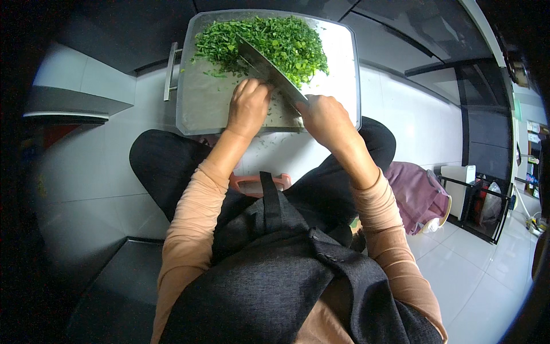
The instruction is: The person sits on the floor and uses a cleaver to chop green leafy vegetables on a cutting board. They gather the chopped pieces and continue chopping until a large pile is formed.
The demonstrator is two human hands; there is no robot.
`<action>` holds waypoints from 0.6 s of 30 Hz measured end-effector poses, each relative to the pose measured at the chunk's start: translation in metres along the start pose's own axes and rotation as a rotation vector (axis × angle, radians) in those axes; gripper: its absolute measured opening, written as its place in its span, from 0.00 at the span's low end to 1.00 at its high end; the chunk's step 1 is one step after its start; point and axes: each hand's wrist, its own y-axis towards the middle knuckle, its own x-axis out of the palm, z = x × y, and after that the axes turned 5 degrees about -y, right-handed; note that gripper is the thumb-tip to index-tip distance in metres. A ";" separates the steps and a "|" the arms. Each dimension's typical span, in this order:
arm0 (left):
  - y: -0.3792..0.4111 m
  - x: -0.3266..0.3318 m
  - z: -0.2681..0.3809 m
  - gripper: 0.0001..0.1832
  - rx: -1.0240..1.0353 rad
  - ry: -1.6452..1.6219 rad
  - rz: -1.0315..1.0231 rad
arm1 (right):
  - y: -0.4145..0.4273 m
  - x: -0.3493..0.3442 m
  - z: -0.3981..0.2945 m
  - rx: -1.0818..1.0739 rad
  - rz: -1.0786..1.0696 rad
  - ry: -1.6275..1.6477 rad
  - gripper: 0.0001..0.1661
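My right hand (324,116) is closed around the handle end of a wide-bladed kitchen knife (273,73), its blade slanting up and to the left over the board. Finely chopped leafy greens (266,43) lie heaped across the far half of a large cutting board (206,103) with a grey rim. My left hand (250,103) rests with curled fingers at the near edge of the heap, just left of the blade; whether anything is under its fingers is hidden. Small green bits are scattered on the board near both hands.
The board sits above the tiled floor between my bent knees. Dark cabinets stand beyond it, with a metal handle (168,73) at the left. A red plastic stool (281,180) shows beneath me. At right are a mauve cloth (414,195) and a black metal rack (496,223).
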 end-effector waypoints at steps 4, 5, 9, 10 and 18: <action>0.001 -0.001 0.003 0.05 -0.023 -0.001 0.011 | 0.001 0.004 0.004 -0.023 0.021 0.012 0.17; 0.001 -0.002 0.003 0.05 -0.030 0.000 0.015 | -0.002 0.005 0.007 -0.036 0.028 0.016 0.17; 0.002 0.000 0.004 0.04 -0.025 -0.014 0.030 | -0.017 0.003 0.015 -0.027 0.023 0.022 0.17; 0.002 0.001 0.003 0.03 -0.023 -0.010 0.030 | -0.020 0.002 0.017 -0.017 0.017 0.030 0.17; 0.003 -0.002 0.005 0.03 0.013 0.091 0.032 | -0.042 -0.008 0.032 -0.020 0.048 0.087 0.18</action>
